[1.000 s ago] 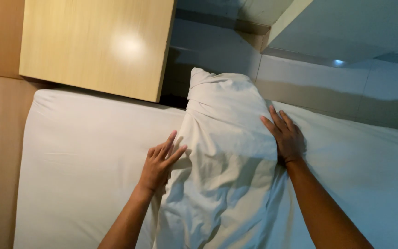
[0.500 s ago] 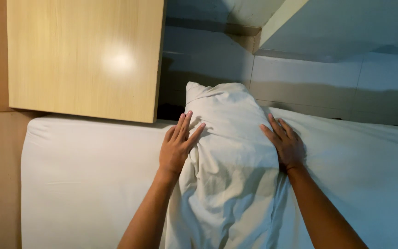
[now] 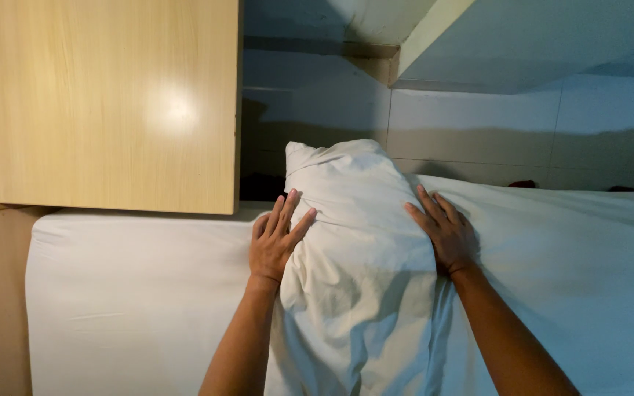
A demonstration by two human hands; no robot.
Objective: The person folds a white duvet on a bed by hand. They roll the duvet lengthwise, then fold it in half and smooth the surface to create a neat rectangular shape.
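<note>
Change since a second ago: my left hand moved up from pillow's lower flank to its upper left edge, now level with my right hand. Reads as pillow squared between both palms, shaping under way. Grip: both hands flat, fingers spread, pressing, nothing clenched. Pillow lies lengthwise on white bed, top corner toward 12 o'clock, left hand at its 9, right at its 3. Wooden panel at 10 o'clock, apart from pillow.

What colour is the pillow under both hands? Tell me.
Plain white, no pattern: the pillow shows best in the head view, the only one.
</note>
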